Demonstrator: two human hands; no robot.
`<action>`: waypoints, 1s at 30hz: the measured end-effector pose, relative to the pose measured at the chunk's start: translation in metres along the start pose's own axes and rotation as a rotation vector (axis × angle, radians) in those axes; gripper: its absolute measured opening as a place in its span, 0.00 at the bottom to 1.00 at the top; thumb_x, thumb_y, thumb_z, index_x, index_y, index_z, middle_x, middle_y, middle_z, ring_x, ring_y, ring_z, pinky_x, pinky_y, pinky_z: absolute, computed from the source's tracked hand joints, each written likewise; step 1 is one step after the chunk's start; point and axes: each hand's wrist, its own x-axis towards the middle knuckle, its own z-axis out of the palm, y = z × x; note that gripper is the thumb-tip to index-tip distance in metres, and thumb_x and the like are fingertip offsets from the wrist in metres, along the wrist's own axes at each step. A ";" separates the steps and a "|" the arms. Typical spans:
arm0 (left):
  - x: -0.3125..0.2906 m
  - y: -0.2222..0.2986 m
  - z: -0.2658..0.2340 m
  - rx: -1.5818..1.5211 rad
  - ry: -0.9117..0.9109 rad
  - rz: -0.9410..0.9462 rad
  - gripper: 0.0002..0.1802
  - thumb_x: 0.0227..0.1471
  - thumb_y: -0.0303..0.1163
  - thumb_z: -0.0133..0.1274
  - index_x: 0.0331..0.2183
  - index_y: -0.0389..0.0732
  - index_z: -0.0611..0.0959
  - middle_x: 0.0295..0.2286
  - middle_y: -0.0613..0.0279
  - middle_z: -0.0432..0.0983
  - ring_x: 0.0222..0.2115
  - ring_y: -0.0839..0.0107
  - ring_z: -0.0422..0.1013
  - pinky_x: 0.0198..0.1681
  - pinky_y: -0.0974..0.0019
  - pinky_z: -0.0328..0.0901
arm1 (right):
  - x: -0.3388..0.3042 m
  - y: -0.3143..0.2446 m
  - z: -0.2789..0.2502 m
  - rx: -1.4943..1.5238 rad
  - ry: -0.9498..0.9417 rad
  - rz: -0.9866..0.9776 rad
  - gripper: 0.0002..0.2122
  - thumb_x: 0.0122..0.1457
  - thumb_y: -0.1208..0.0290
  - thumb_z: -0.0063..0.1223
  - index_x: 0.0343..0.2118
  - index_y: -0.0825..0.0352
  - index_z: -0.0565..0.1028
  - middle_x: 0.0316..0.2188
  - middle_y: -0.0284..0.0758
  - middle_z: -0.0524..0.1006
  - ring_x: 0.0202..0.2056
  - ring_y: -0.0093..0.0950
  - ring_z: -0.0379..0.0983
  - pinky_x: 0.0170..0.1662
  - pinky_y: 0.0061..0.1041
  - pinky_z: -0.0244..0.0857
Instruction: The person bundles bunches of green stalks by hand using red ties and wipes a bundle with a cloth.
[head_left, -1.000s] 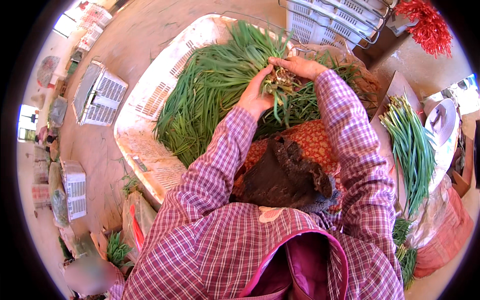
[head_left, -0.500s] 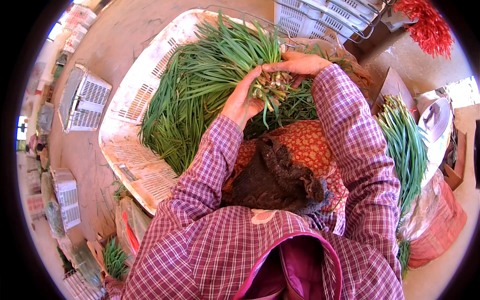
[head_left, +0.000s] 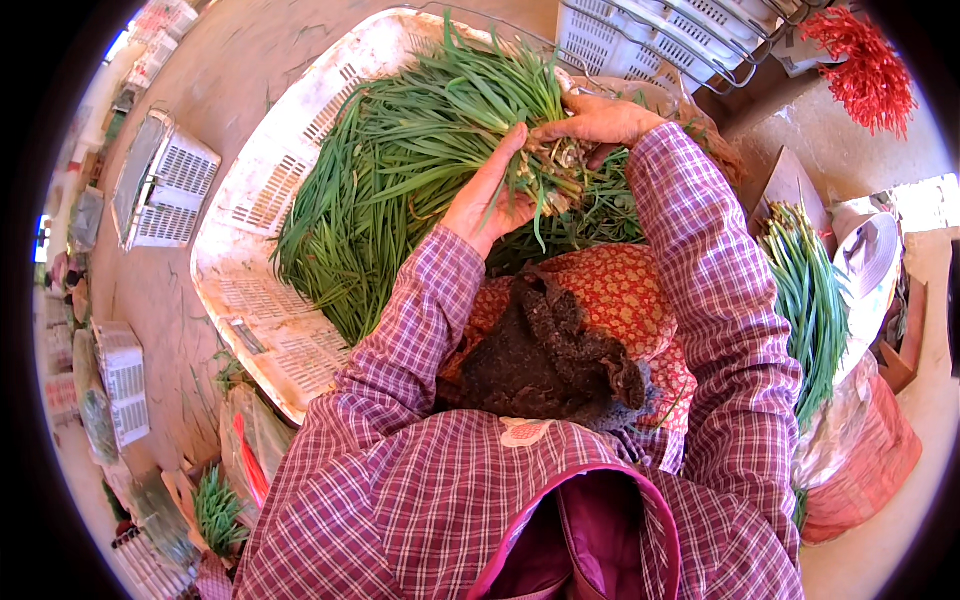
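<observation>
Both my hands are around a bunch of green chives (head_left: 505, 105) over the far side of my lap. My left hand (head_left: 487, 210) cups the bunch from the near left, thumb raised along it. From the right, my right hand (head_left: 612, 122) closes on the stems, its thumb meeting the left thumb near the pale, muddy root ends (head_left: 560, 168). The long leaves fan leftward over more chives (head_left: 340, 240) heaped in a white plastic crate (head_left: 262, 200). Loose green trimmings (head_left: 608, 190) lie below my right hand, beside a red floral cloth (head_left: 630, 280).
A dark rag (head_left: 545, 350) lies on my lap. To the right stand a bundle of chives (head_left: 815, 310), a pale hat (head_left: 870, 250) and a red sack (head_left: 865, 450). Red ties (head_left: 865, 70) hang at upper right, near white crates on a metal rack (head_left: 640, 45). Another crate (head_left: 170, 185) sits left.
Both hands stay on the bunch; its root ends have turned slightly and the right fingers have shifted a little. The whole view has swung slightly.
</observation>
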 end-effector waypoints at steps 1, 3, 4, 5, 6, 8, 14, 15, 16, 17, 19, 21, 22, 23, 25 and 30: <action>0.000 0.001 -0.001 -0.002 0.002 0.002 0.28 0.57 0.47 0.56 0.51 0.38 0.72 0.45 0.56 0.74 0.43 0.63 0.75 0.44 0.56 0.76 | -0.003 -0.005 0.004 -0.013 0.002 0.021 0.38 0.52 0.45 0.60 0.55 0.74 0.65 0.52 0.48 0.71 0.46 0.36 0.75 0.38 0.28 0.80; 0.002 0.005 -0.003 0.034 0.063 -0.063 0.34 0.55 0.45 0.58 0.55 0.36 0.65 0.47 0.47 0.71 0.47 0.54 0.72 0.50 0.46 0.72 | 0.000 -0.012 0.006 -0.059 -0.055 0.028 0.39 0.52 0.44 0.60 0.58 0.71 0.62 0.53 0.49 0.69 0.49 0.39 0.72 0.38 0.32 0.80; 0.005 0.004 -0.010 0.033 0.064 -0.063 0.34 0.55 0.45 0.58 0.55 0.36 0.65 0.47 0.47 0.71 0.47 0.54 0.72 0.50 0.46 0.72 | 0.000 -0.017 0.008 -0.103 -0.110 0.035 0.41 0.52 0.43 0.59 0.61 0.68 0.58 0.55 0.49 0.67 0.53 0.42 0.69 0.39 0.36 0.80; 0.008 0.001 -0.021 0.072 -0.004 -0.030 0.33 0.55 0.44 0.58 0.55 0.36 0.66 0.47 0.48 0.71 0.45 0.55 0.73 0.49 0.48 0.73 | -0.003 -0.021 0.006 -0.133 -0.133 0.002 0.43 0.52 0.45 0.60 0.62 0.69 0.55 0.56 0.50 0.65 0.52 0.42 0.70 0.39 0.37 0.79; 0.009 0.000 -0.022 0.111 -0.075 -0.001 0.32 0.55 0.43 0.57 0.54 0.35 0.66 0.47 0.48 0.71 0.44 0.55 0.74 0.48 0.49 0.74 | -0.002 -0.017 0.006 -0.131 -0.132 0.004 0.43 0.52 0.45 0.60 0.62 0.69 0.55 0.56 0.50 0.65 0.52 0.42 0.70 0.39 0.37 0.79; 0.010 -0.006 -0.022 0.118 -0.018 -0.008 0.28 0.56 0.42 0.56 0.52 0.37 0.69 0.46 0.53 0.72 0.42 0.59 0.75 0.44 0.52 0.75 | 0.001 -0.009 0.004 -0.077 -0.140 -0.043 0.45 0.52 0.47 0.62 0.63 0.70 0.52 0.57 0.50 0.64 0.54 0.41 0.68 0.40 0.38 0.79; -0.006 -0.001 -0.001 0.105 0.092 -0.004 0.28 0.55 0.41 0.57 0.52 0.36 0.70 0.45 0.52 0.73 0.41 0.59 0.76 0.43 0.55 0.76 | -0.004 0.003 -0.012 0.167 -0.181 -0.011 0.49 0.52 0.54 0.63 0.67 0.70 0.42 0.64 0.49 0.56 0.58 0.35 0.64 0.42 0.30 0.78; -0.007 0.000 0.002 0.095 0.108 -0.010 0.28 0.55 0.42 0.57 0.52 0.36 0.70 0.45 0.52 0.73 0.41 0.59 0.76 0.43 0.55 0.76 | -0.004 0.004 -0.010 0.200 -0.144 -0.001 0.48 0.53 0.55 0.63 0.67 0.70 0.42 0.63 0.48 0.57 0.58 0.35 0.64 0.41 0.29 0.78; -0.008 0.000 0.004 0.084 0.123 -0.017 0.28 0.55 0.42 0.57 0.51 0.37 0.70 0.45 0.52 0.73 0.41 0.60 0.76 0.43 0.55 0.75 | -0.003 0.005 -0.009 0.233 -0.106 0.011 0.47 0.54 0.57 0.62 0.67 0.71 0.43 0.63 0.47 0.57 0.58 0.35 0.64 0.40 0.28 0.78; -0.005 -0.001 0.002 0.084 0.124 -0.017 0.28 0.55 0.42 0.57 0.51 0.37 0.70 0.45 0.52 0.73 0.41 0.60 0.76 0.43 0.55 0.75 | -0.003 0.006 -0.009 0.176 -0.097 0.009 0.42 0.56 0.58 0.59 0.66 0.69 0.47 0.62 0.47 0.60 0.57 0.35 0.65 0.39 0.29 0.79; 0.009 -0.010 -0.001 -0.025 0.108 0.015 0.28 0.56 0.44 0.57 0.51 0.36 0.71 0.44 0.52 0.75 0.41 0.60 0.76 0.45 0.53 0.74 | 0.006 0.009 -0.008 0.113 -0.108 0.023 0.41 0.56 0.58 0.58 0.66 0.68 0.47 0.61 0.47 0.60 0.57 0.36 0.66 0.39 0.30 0.79; 0.020 -0.015 -0.008 -0.011 0.075 0.026 0.27 0.56 0.44 0.57 0.50 0.37 0.72 0.43 0.53 0.76 0.41 0.60 0.76 0.45 0.53 0.74 | 0.012 0.008 -0.003 0.011 -0.095 0.010 0.39 0.57 0.57 0.56 0.66 0.67 0.48 0.60 0.48 0.62 0.55 0.36 0.67 0.38 0.32 0.79; 0.024 -0.016 -0.013 0.001 0.047 0.040 0.26 0.56 0.44 0.57 0.50 0.37 0.73 0.42 0.53 0.77 0.41 0.60 0.76 0.46 0.53 0.74 | 0.013 0.005 -0.002 0.012 -0.096 0.008 0.39 0.57 0.57 0.56 0.66 0.67 0.48 0.60 0.48 0.62 0.55 0.36 0.67 0.38 0.32 0.79; 0.027 -0.018 -0.018 0.009 0.064 0.021 0.23 0.56 0.42 0.55 0.48 0.38 0.74 0.42 0.54 0.78 0.40 0.60 0.77 0.45 0.53 0.74 | 0.013 0.004 -0.001 -0.018 -0.099 0.000 0.40 0.57 0.56 0.56 0.66 0.68 0.48 0.60 0.48 0.62 0.54 0.35 0.68 0.39 0.32 0.79; 0.029 -0.019 -0.019 0.015 0.092 0.018 0.22 0.57 0.40 0.55 0.48 0.38 0.74 0.42 0.54 0.78 0.40 0.60 0.77 0.45 0.53 0.74 | 0.010 0.003 0.003 0.003 -0.013 -0.016 0.34 0.52 0.58 0.60 0.58 0.73 0.62 0.52 0.47 0.71 0.49 0.35 0.73 0.40 0.32 0.78; 0.019 -0.018 -0.011 0.068 0.059 0.021 0.18 0.58 0.37 0.52 0.47 0.36 0.74 0.41 0.55 0.78 0.40 0.61 0.77 0.42 0.58 0.75 | 0.015 0.004 -0.003 -0.233 0.059 0.035 0.37 0.54 0.56 0.56 0.61 0.73 0.56 0.53 0.51 0.70 0.52 0.38 0.70 0.46 0.33 0.70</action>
